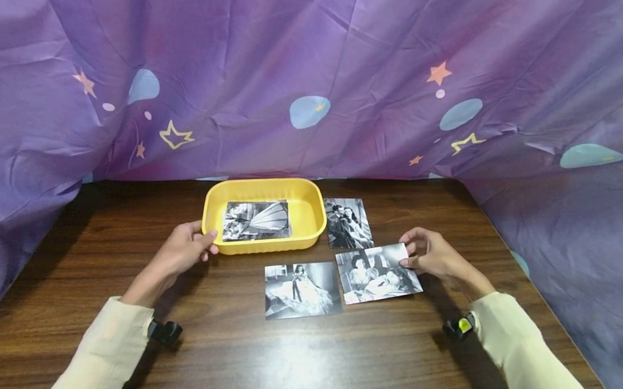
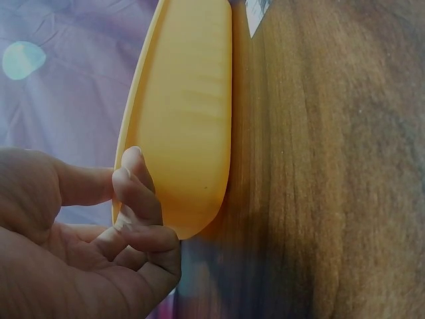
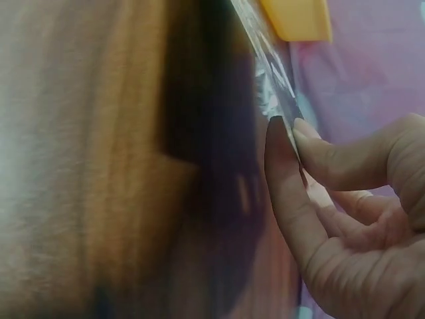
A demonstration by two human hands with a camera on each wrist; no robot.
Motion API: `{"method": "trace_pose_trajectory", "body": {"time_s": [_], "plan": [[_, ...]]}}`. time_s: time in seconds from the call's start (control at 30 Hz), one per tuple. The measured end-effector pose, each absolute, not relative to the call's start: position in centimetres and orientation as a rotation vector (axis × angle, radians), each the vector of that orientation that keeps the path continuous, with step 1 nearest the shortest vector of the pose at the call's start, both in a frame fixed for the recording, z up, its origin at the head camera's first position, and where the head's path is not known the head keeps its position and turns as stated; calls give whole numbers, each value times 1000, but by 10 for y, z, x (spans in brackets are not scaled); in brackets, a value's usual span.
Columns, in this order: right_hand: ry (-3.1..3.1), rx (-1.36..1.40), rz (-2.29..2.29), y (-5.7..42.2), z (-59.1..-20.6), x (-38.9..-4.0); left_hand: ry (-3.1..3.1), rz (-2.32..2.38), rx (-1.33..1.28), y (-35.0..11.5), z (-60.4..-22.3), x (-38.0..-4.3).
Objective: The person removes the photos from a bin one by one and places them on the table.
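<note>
Photo (image 1: 377,276) in a narrow pinch of the right hand (image 1: 435,255), yellow tray (image 1: 305,212) by its rim in the left hand (image 1: 182,249)

Pale Yellow Cloth, Black Gadgets

The left sleeve (image 1: 102,344) and right sleeve (image 1: 522,345) are plain pale yellow, softly creased and loose at the ends. A small black device (image 1: 165,333) shows by the left one; its black counterpart (image 1: 452,330) on the right bears a bright yellow patch (image 1: 464,324).

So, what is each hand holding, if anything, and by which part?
Right hand: a black-and-white photograph, by its far right corner. Left hand: the yellow tray, by its near left rim.
</note>
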State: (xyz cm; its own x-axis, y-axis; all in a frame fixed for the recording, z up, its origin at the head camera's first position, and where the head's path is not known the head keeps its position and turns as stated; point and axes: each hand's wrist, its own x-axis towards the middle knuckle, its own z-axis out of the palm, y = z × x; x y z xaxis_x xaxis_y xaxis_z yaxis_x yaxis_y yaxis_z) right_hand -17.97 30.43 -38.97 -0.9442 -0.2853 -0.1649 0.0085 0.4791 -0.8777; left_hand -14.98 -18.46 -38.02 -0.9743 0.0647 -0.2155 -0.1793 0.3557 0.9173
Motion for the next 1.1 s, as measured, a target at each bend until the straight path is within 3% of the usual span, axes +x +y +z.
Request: {"method": "trace_pose_trajectory", "body": {"time_s": [0.43,1.1], "plan": [[2486,-243,-1372,302,-398,-174,2417,1640,-108,-185,-380,-150],[2839,-299,-858,299,-396,-178,2430,1647,-92,-185,-380,-150]]}}
